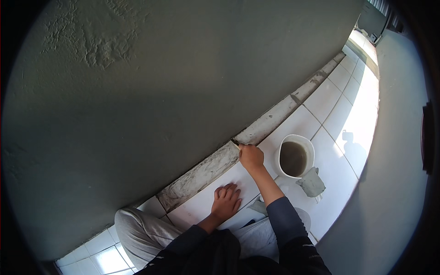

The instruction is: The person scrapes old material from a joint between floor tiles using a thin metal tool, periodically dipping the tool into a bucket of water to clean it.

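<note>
My right hand (251, 157) is closed round a small thin tool (237, 145), pale with a dark tip; most of it is hidden by the fingers. Its tip is at a gap in the smeared white skirting (201, 176) along the foot of the grey wall. My left hand (225, 201) lies on the white floor tiles (192, 211), fingers apart, holding nothing. Right of my right hand stands a white bucket (277, 158) of murky brown-grey water (293, 159). A grey, cement-smeared piece (311, 184), perhaps a rag, is against its near right side.
The grey plastered wall (151, 114) rises close on the left, rough at upper left. More skirting (270, 119) runs away along it. A pale wall (394, 151) bounds the tiled strip on the right. My bent knee (133, 224) is near the wall, and a greyish item (259, 207) lies by my right forearm.
</note>
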Available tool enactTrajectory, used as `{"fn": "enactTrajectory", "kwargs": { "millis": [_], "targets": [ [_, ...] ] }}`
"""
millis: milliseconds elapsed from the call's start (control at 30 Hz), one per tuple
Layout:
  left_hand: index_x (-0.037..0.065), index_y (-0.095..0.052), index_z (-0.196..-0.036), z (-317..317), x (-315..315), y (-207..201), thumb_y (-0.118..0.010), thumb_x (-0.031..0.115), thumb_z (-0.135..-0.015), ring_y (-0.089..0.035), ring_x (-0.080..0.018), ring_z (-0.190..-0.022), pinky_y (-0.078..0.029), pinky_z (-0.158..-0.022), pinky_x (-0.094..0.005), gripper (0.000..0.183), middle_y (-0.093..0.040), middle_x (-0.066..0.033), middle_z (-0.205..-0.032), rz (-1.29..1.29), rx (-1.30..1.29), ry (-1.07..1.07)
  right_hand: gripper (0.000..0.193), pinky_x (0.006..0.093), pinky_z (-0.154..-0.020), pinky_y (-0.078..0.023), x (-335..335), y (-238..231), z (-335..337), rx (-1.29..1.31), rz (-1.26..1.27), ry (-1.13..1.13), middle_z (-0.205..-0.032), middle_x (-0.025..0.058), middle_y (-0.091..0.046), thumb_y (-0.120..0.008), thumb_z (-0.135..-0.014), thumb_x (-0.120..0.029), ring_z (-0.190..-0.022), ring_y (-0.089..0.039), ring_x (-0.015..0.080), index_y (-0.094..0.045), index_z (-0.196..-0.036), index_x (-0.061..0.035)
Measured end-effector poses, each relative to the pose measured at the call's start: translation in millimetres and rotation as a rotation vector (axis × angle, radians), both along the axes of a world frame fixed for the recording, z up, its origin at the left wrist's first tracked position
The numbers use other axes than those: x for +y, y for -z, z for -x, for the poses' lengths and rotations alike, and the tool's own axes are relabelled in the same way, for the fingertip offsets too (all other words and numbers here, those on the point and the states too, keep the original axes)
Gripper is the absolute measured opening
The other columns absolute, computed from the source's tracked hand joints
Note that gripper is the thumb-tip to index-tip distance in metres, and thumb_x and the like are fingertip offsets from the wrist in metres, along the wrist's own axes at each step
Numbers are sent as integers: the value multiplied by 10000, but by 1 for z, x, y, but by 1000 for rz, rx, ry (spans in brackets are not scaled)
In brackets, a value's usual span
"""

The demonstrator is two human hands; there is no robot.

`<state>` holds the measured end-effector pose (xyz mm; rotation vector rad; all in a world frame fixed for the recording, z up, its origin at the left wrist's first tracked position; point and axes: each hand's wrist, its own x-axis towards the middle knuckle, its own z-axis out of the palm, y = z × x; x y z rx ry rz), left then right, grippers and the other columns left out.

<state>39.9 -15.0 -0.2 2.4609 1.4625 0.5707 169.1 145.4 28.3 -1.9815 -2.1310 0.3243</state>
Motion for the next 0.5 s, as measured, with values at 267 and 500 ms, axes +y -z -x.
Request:
{"fn": "enactTrajectory", "kwargs": {
  "millis": [267, 500],
  "targets": [
    [64, -528, -1090, 0, 2, -1, -531, 273, -811, -370, -255, -1170, -267, -944, -449, 348, -462, -103, -1188, 12, -15, 1, 87, 403, -602, -507, 2, -4, -3, -21, 27, -11, -719, 123, -632, -554, -758, -154, -675, -625, 297, -635, -782, -134],
    [68, -528, -1089, 6, 1, 0, -521, 282, -817, -370, -255, -1169, -264, -945, -450, 346, -458, -100, -1196, 10, -7, -8, 188, 406, -667, -507, -3, -35, -3, -80, 189, -61, -790, 145, -643, -488, -833, -195, -753, -635, 306, -659, -829, -114]
  ]
}}
